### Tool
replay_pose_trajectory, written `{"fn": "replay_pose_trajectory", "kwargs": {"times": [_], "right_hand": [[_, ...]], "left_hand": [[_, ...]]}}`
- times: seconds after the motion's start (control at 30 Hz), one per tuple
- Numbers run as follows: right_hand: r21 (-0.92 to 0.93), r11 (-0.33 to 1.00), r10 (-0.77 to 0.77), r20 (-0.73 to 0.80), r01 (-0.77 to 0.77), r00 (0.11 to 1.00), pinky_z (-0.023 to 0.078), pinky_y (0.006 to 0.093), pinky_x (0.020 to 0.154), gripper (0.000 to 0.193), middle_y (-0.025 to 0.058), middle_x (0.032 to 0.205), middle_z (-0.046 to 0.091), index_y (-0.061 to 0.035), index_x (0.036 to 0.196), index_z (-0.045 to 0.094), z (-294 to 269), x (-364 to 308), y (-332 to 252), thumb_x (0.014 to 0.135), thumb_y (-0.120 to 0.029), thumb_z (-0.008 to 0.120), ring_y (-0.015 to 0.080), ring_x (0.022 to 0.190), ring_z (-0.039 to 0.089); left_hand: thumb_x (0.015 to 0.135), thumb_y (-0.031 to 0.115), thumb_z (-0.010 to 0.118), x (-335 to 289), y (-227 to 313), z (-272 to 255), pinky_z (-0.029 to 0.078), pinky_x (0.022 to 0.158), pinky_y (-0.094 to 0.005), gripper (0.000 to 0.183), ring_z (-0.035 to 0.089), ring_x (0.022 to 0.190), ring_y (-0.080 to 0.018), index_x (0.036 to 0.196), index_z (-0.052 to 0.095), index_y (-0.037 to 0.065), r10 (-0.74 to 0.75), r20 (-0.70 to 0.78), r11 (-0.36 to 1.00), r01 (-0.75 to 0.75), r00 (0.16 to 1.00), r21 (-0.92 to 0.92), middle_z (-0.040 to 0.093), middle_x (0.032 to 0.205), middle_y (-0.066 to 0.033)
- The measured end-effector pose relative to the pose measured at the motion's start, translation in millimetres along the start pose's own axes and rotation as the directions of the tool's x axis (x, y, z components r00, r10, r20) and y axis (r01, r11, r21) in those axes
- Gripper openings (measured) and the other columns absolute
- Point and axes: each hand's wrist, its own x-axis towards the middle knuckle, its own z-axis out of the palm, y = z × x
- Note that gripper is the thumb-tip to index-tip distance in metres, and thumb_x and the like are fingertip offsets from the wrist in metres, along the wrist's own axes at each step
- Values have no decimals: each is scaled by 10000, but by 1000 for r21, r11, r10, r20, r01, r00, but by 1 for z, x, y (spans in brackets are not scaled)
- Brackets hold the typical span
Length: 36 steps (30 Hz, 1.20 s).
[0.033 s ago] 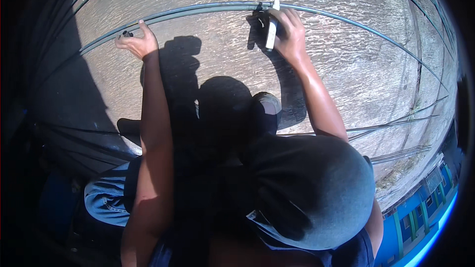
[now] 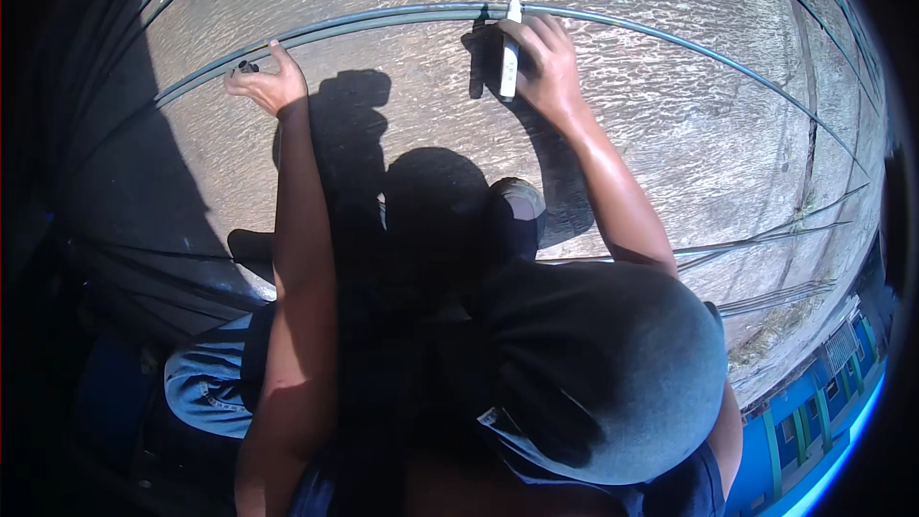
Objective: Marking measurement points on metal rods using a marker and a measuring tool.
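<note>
A long thin steel bar (image 2: 670,38) arcs across the rough concrete ground (image 2: 689,144). My right hand (image 2: 546,57) grips a white marker-like tool (image 2: 511,43), whose tip touches the bar near its top. My left hand (image 2: 268,86) is further left on the same bar, fingertips pinched around it at a small dark spot (image 2: 245,67). Both forearms are bare and stretched forward. Their shadows fall on the concrete between them.
A bundle of more steel bars (image 2: 144,263) lies in shade at the left, and others (image 2: 775,235) run along the right. My bent knee in dark cloth (image 2: 603,373) fills the lower middle, a shoe (image 2: 522,196) above it. A blue wall (image 2: 814,402) stands lower right.
</note>
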Motion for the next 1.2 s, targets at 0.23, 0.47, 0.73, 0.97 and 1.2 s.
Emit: {"fn": "replay_pose_trajectory", "kwargs": {"times": [0.23, 0.47, 0.73, 0.97, 1.2], "right_hand": [[55, 988, -152, 137, 145, 979, 467, 448, 963, 365, 77, 1068, 643, -170, 1156, 644, 57, 29, -20, 804, -81, 681, 303, 1086, 593], [62, 988, -147, 87, 142, 985, 512, 412, 859, 387, 76, 1000, 625, -172, 1166, 632, 61, 35, -10, 795, -78, 688, 287, 1021, 605], [38, 991, -132, 90, 129, 987, 496, 425, 915, 428, 83, 1002, 618, -159, 1192, 623, 59, 31, -10, 780, -70, 699, 304, 1030, 594], [58, 989, -140, 85, 135, 987, 497, 426, 916, 409, 97, 1011, 618, -156, 1174, 636, 62, 32, -7, 780, -64, 699, 306, 1035, 592], [128, 987, -107, 73, 97, 992, 496, 435, 908, 412, 90, 1017, 624, -158, 1186, 636, 56, 33, -10, 789, -136, 747, 317, 1019, 591]], "left_hand": [[851, 380, 749, -5, 9, -5, 464, 986, -555, 869, 454, 1214, -442, 1331, 250, -146, -59, 47, 998, 58, 997, 25, 299, 1291, -268], [826, 414, 763, -7, 5, -2, 454, 987, -571, 894, 432, 1223, -447, 1318, 261, -139, -68, 35, 998, 68, 997, 15, 305, 1284, -261], [794, 454, 784, -7, -2, 0, 452, 977, -581, 927, 419, 1230, -440, 1300, 277, -134, -57, 23, 998, 57, 998, 3, 324, 1270, -262], [775, 488, 808, -7, 5, -4, 464, 972, -552, 971, 507, 1172, -424, 1322, 317, -146, -89, -19, 996, 89, 996, 23, 360, 1263, -255], [795, 406, 794, -10, 10, -4, 438, 1004, -572, 902, 464, 1187, -443, 1306, 292, -142, -60, -21, 998, 60, 998, -28, 342, 1252, -262]]}}
